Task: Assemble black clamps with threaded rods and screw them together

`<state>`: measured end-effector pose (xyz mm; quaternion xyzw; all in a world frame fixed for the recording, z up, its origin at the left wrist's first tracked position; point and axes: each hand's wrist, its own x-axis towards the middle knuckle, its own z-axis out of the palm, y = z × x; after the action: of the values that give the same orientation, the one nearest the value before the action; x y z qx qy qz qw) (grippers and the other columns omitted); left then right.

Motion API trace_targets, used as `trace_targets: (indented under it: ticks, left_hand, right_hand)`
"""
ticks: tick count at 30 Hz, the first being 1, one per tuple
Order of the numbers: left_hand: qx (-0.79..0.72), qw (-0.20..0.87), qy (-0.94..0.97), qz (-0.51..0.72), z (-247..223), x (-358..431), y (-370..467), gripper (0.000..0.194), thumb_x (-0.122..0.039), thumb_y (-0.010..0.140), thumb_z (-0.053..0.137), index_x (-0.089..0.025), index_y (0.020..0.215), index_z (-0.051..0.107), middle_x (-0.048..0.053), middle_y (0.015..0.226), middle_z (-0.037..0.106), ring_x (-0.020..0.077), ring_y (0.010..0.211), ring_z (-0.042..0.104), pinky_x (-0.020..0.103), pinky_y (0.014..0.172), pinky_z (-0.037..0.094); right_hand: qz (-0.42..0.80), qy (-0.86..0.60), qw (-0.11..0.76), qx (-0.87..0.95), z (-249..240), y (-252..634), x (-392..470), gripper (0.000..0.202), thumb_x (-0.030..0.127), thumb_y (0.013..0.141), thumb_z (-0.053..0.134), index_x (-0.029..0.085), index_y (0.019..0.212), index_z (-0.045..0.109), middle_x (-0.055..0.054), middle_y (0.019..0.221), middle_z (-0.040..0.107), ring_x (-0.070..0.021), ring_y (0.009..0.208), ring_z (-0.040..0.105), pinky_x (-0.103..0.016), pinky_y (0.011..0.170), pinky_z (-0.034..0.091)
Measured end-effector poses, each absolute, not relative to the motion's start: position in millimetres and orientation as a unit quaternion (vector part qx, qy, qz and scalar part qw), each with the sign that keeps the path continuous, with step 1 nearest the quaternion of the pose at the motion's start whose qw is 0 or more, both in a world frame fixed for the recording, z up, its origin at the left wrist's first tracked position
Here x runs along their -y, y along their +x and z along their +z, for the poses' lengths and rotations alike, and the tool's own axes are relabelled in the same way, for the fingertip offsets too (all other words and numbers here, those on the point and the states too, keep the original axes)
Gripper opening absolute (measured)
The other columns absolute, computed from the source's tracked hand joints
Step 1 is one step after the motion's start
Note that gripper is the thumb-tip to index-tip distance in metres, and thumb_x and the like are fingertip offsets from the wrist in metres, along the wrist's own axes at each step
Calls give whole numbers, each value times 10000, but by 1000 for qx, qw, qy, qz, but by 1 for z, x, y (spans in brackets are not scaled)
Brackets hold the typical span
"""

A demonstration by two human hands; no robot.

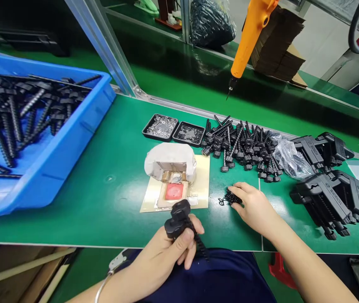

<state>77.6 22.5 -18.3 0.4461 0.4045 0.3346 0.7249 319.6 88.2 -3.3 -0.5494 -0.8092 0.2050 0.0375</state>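
Observation:
My left hand (179, 248) is closed round black threaded rods (202, 248) with knobbed heads, held low in front of my body. To the right, my right hand (251, 206) has its fingers bent over a small pile of black rings (230, 198) on the green table; whether it pinches one is hidden. Between and beyond the hands stands a whitish moulded fixture (169, 158) with a red pad (174, 191), set on a cream board (202, 176).
A blue bin (81, 134) of black screws fills the left. Behind the fixture lie two small trays (160, 127), a heap of black screws (245, 143) and a plastic bag (291, 160). Black clamp bodies (331, 198) sit at right. An orange screwdriver (248, 40) hangs above.

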Motion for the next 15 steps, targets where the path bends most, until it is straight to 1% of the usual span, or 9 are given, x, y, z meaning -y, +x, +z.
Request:
trace_targets:
  ticks: [2, 3, 5, 7, 9, 12, 13, 15]
  left_hand:
    - [-422, 712, 440, 349, -18, -23, 80, 563, -716, 884, 516, -169, 982, 607, -56, 492, 461, 100, 428, 369, 239, 479, 305]
    - [-434, 705, 436, 353, -17, -24, 80, 563, -714, 873, 540, -168, 986, 610, -55, 514, 472, 89, 422, 352, 232, 469, 300]
    - [-453, 698, 424, 357, -15, -24, 81, 547, -704, 845, 598, -173, 974, 617, -32, 591, 534, 73, 421, 348, 221, 450, 301]
    - [-462, 697, 410, 364, -15, -24, 79, 505, -677, 836, 636, -188, 962, 626, -10, 641, 586, 74, 427, 368, 216, 436, 310]
    - [-479, 690, 388, 378, -16, -23, 77, 461, -648, 825, 674, -206, 953, 642, 1, 662, 616, 90, 452, 415, 214, 443, 340]
    - [-508, 661, 367, 413, -15, -22, 73, 419, -597, 761, 772, -208, 882, 675, 9, 674, 635, 113, 511, 474, 209, 474, 390]
    - [-510, 654, 362, 426, -14, -21, 72, 391, -563, 745, 804, -207, 846, 677, -2, 648, 622, 106, 503, 464, 199, 466, 383]
    - [-500, 656, 339, 452, -8, -21, 68, 333, -494, 747, 833, -210, 779, 661, -39, 552, 557, 79, 445, 393, 171, 420, 323]
  right_hand:
    - [196, -554, 72, 806, -8, 324, -82, 491, 114, 794, 730, 202, 1271, 651, -117, 1325, 604, -307, 1140, 626, -443, 978, 558]
    - [193, -555, 93, 804, -10, 327, -79, 499, 105, 787, 735, 195, 1271, 650, -123, 1339, 596, -316, 1153, 620, -462, 987, 556]
    - [188, -552, 139, 800, -15, 333, -73, 484, 83, 797, 714, 182, 1266, 647, -129, 1339, 598, -319, 1153, 623, -476, 973, 568]
    - [182, -543, 196, 796, -18, 340, -67, 410, 76, 849, 654, 164, 1250, 646, -134, 1312, 616, -301, 1125, 641, -461, 941, 587]
    - [171, -533, 263, 786, -18, 346, -59, 299, 86, 915, 576, 152, 1195, 660, -133, 1228, 659, -261, 1071, 663, -416, 914, 595]
    - [162, -515, 346, 767, -17, 349, -41, 218, 80, 956, 529, 163, 1088, 682, -94, 994, 700, -185, 908, 681, -310, 816, 594]
    - [170, -504, 356, 768, -17, 348, -33, 202, 84, 957, 541, 174, 1061, 688, -72, 929, 692, -162, 841, 675, -272, 754, 586]
    - [220, -467, 340, 786, -17, 343, -16, 165, 126, 964, 572, 188, 1048, 700, -51, 893, 666, -133, 737, 652, -229, 645, 553]
